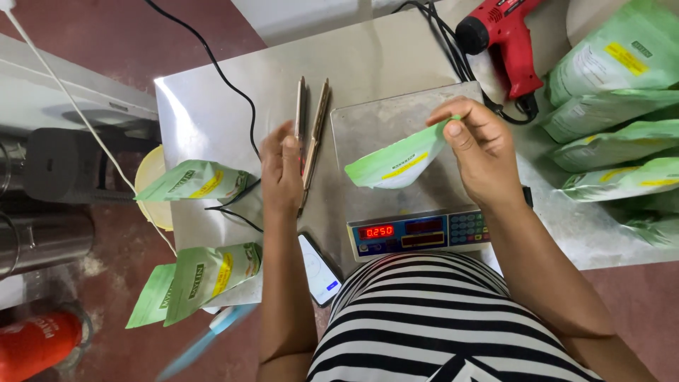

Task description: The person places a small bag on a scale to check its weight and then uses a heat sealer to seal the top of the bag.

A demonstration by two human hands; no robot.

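Far left: a red cylinder (35,343) lies low on the floor, with a dark metal machine (49,205) above it.
Left pouches: 1 green pouch (194,182) lies at the left edge of the table (212,106); 2 more green pouches (198,279) hang over its near-left corner. What is in them cannot be told.
Left hand (281,173): fingers pressed together, resting on the near end of a gold sealing tong (310,134) that lies open in 2 bars on the table.
Phone (320,269): lies flat at the near table edge, just right of the left forearm.
Scale (410,177): steel platform, red display lit on its near panel.
Held pouch (399,166): green, flat-looking, tilted above the scale platform.
Right hand (481,148): fingers pinching the held pouch's top right corner.
Heat gun (502,39): red, at the far side, its black cable trailing.
Right stack (615,134): filled green pouches piled on the table.
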